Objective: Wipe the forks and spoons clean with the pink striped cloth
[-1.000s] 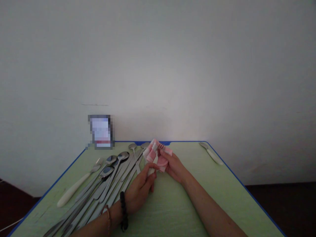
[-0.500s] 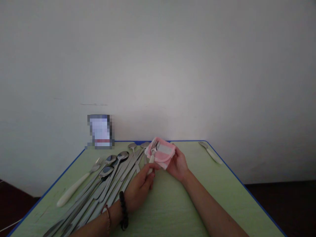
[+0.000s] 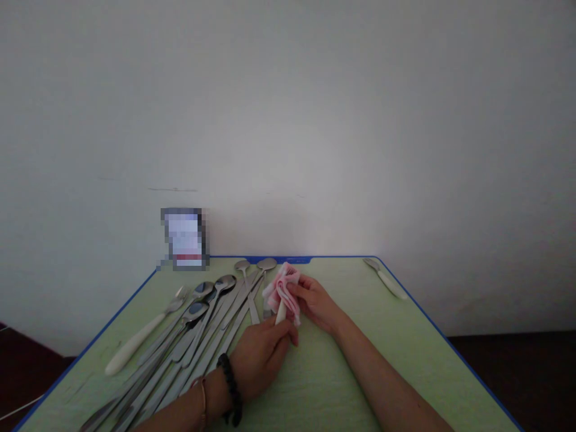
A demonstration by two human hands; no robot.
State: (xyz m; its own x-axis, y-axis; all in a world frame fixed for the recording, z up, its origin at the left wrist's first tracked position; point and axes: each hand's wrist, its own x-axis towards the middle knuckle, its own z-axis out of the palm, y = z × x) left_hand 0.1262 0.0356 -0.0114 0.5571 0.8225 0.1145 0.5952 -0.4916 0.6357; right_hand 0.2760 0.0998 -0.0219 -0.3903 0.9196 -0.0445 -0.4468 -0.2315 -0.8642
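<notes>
My left hand (image 3: pixel 265 348), with a dark beaded bracelet at the wrist, is closed around the pale handle of a fork (image 3: pixel 281 312). The fork's head is hidden inside a folded pink and white cloth (image 3: pixel 282 291). My right hand (image 3: pixel 318 302) pinches that cloth around the fork from the right, thumb on the near side. Just left of my hands lies a spread of metal spoons (image 3: pixel 225 283) and other long-handled cutlery, partly covered by my left forearm.
A white-handled fork (image 3: pixel 135 344) lies at the left of the green table (image 3: pixel 333 384). Another white-handled fork (image 3: pixel 387 281) rests near the far right corner. A blurred-out device with a lit screen (image 3: pixel 185 237) stands at the far left, before the wall (image 3: pixel 288 120).
My right hand has folded the cloth over the fork's head, which lay exposed on it before. My left hand has come slightly nearer and to the right.
</notes>
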